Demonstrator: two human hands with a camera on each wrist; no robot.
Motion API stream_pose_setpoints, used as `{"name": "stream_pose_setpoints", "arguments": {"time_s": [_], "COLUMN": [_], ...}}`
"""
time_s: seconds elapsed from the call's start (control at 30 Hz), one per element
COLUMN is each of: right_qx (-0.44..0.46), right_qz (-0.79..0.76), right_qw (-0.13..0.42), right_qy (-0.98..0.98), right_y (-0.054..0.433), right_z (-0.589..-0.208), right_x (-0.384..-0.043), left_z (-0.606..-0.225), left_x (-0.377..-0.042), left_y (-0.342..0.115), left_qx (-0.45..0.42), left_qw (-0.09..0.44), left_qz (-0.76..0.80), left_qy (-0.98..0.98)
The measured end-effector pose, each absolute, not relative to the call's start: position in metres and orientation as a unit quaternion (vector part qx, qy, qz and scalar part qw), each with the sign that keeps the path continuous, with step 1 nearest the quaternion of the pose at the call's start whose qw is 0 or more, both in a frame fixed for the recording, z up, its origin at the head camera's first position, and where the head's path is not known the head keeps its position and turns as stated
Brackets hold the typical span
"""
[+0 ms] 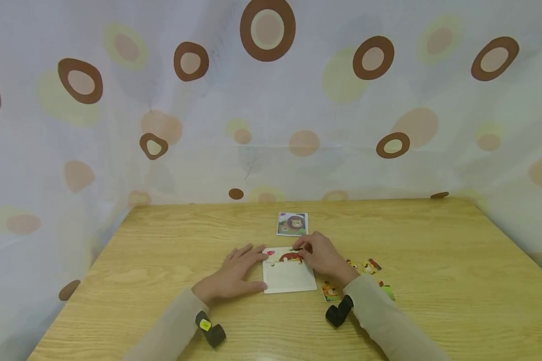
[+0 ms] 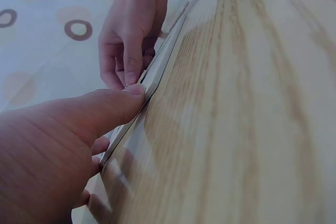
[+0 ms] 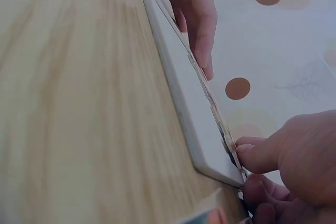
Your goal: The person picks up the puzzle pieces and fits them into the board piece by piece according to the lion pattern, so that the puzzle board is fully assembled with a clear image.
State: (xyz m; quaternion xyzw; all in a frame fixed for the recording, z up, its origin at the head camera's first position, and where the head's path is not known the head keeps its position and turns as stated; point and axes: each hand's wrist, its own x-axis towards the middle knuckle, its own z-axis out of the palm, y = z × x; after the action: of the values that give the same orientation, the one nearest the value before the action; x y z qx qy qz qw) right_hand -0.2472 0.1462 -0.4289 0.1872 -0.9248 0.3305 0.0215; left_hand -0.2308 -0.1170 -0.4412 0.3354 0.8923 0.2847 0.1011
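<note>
A white puzzle board [image 1: 290, 279] lies flat on the table, its lower part bare. Joined puzzle pieces [image 1: 291, 257] with a brown and red picture fill its far part. My left hand [image 1: 235, 275] has its fingers spread along the board's left side, with the thumb [image 2: 118, 107] touching the edge. At the far right corner, my right hand [image 1: 322, 255] pinches a puzzle piece between thumb [image 3: 257, 156] and fingers, low over the board. Most of that piece is hidden behind the fingers.
A card with a lion picture [image 1: 292, 224] lies beyond the board. Several loose puzzle pieces [image 1: 371, 266] are scattered to the right, one [image 1: 329, 291] close beside my right wrist. A patterned cloth [image 1: 271, 170] hangs behind the wooden table [image 1: 185, 225].
</note>
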Motion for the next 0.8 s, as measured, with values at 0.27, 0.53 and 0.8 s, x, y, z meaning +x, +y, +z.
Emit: {"name": "stream_pose_setpoints", "arguments": {"time_s": [0.27, 0.53, 0.8], "right_qx": [0.200, 0.219, 0.200], "right_qz": [0.338, 0.333, 0.333], "right_qw": [0.029, 0.043, 0.042], "right_qy": [-0.919, -0.916, -0.921], "right_y": [0.1460, 0.1456, 0.1447], "right_z": [-0.4284, -0.4324, -0.4311], "right_x": [-0.2454, -0.2461, -0.2477], "left_z": [-0.4388, -0.4415, -0.4417], "left_x": [-0.2310, -0.2290, -0.2286], "left_y": [-0.1179, -0.1196, -0.1180], "left_qx": [0.339, 0.339, 0.338], "left_qw": [0.097, 0.095, 0.092], "left_qz": [0.285, 0.285, 0.281], "left_qy": [0.891, 0.891, 0.893]}}
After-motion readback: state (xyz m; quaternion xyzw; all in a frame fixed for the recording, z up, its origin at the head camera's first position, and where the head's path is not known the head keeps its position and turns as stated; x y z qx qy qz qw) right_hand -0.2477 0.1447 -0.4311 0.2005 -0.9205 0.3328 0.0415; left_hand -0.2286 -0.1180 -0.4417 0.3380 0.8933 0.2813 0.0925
